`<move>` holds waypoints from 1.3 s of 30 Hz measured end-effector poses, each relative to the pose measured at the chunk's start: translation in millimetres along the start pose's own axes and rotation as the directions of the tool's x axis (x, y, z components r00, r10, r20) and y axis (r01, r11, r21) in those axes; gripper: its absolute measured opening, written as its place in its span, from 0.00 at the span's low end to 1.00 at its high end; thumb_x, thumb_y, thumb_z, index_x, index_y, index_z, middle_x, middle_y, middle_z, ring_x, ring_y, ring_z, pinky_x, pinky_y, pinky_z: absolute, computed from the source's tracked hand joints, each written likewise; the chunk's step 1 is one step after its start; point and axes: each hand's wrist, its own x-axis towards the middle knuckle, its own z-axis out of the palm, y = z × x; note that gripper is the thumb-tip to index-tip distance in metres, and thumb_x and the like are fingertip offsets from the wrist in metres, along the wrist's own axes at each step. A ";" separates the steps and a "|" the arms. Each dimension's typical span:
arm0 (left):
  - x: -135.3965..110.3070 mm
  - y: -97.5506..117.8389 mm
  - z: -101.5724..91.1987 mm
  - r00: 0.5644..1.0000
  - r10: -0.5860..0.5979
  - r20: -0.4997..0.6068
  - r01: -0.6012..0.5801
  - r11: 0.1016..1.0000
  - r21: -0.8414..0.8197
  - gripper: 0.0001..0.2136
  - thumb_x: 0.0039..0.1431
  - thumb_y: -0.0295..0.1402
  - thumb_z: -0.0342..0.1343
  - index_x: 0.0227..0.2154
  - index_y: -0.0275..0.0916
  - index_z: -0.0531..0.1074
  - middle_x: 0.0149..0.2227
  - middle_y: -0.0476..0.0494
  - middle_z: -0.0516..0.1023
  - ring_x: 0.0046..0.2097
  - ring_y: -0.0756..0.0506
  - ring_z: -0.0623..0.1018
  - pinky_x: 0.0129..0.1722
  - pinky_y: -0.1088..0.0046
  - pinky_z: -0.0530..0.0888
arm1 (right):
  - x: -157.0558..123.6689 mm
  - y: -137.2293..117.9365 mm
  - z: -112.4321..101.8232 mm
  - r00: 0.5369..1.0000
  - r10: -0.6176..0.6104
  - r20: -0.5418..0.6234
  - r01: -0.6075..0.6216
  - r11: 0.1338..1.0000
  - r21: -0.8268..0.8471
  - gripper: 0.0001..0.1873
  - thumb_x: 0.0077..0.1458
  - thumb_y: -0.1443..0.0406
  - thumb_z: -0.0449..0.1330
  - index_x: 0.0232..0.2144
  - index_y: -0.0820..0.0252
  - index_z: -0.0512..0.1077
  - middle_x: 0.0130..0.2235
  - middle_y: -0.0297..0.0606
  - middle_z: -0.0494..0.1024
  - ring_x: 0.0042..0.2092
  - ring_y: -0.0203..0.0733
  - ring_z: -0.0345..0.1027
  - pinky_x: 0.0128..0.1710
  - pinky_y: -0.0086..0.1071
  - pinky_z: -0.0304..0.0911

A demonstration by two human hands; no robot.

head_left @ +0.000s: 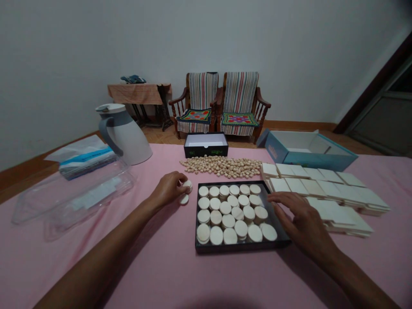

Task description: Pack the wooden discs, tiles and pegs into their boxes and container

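A black tray (283, 240) filled with several round pale wooden discs (230, 212) lies on the pink tablecloth before me. My left hand (169, 187) rests left of the tray, fingers curled over a disc (188, 184); another loose disc (183, 199) lies just beside it. My right hand (301, 216) lies flat along the tray's right edge, fingers stretched out and touching the rim, holding nothing.
A heap of small wooden pegs (222, 166) lies behind the tray, flat pale tiles (325, 189) to the right. A black box (206, 145), a blue box (305, 151), a white jug (124, 134) and clear plastic lids (71, 193) stand around. Two chairs (222, 105) beyond.
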 end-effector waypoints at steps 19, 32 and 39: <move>-11.6 128.7 19.4 0.932 0.361 -0.024 -0.362 0.932 -0.027 0.13 0.45 0.39 0.63 0.31 0.37 0.72 0.35 0.42 0.71 0.38 0.42 0.70 0.36 0.67 0.67 | 0.3 -4.3 0.1 1.000 -0.027 -0.012 0.027 0.999 -0.026 0.09 0.58 0.66 0.52 0.37 0.59 0.71 0.39 0.41 0.76 0.43 0.46 0.67 0.41 0.42 0.62; 4.4 26.1 -17.3 0.996 0.084 -0.033 -0.084 0.996 0.020 0.11 0.52 0.33 0.55 0.39 0.38 0.73 0.39 0.43 0.75 0.35 0.46 0.75 0.37 0.70 0.69 | 0.6 -5.1 0.2 1.000 -0.014 -0.005 0.014 1.000 -0.014 0.10 0.58 0.64 0.51 0.37 0.59 0.72 0.39 0.41 0.77 0.43 0.47 0.68 0.43 0.43 0.61; 7.4 -2.4 8.1 0.996 0.027 0.088 -0.028 1.000 0.011 0.13 0.46 0.36 0.59 0.37 0.40 0.75 0.36 0.44 0.76 0.33 0.47 0.75 0.33 0.74 0.68 | 0.0 -4.8 0.1 1.000 -0.009 0.003 0.010 1.000 -0.021 0.11 0.57 0.63 0.51 0.37 0.58 0.72 0.39 0.42 0.77 0.43 0.47 0.68 0.42 0.44 0.62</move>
